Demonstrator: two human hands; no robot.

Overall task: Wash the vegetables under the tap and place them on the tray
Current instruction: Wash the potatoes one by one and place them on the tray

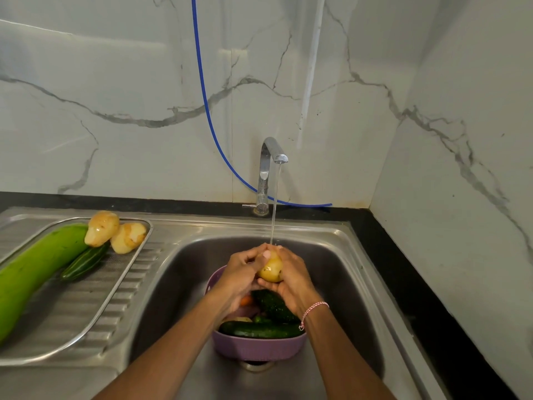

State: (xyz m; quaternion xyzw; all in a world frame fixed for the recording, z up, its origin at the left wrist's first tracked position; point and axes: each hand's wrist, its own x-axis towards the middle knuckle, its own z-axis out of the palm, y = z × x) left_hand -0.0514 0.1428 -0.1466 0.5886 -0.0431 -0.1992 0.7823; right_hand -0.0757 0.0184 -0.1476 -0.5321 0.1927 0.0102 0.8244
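Observation:
A yellow potato [271, 270] is held between both hands under the water running from the chrome tap [268, 166]. My left hand [242, 269] grips it from the left and my right hand [291, 277] cups it from the right. Below them a purple colander [256, 346] stands in the steel sink [340, 255] with dark cucumbers [259, 330] and other vegetables, partly hidden by my arms. On the steel tray [95, 313] at the left lie a long green gourd [34, 267], a small cucumber [85, 262] and two potatoes [115, 230].
A blue hose [207, 116] runs down the marble wall behind the tap. A black counter edge [418, 278] borders the sink on the right, with a marble side wall close beyond it. The tray rests on the ribbed drainboard.

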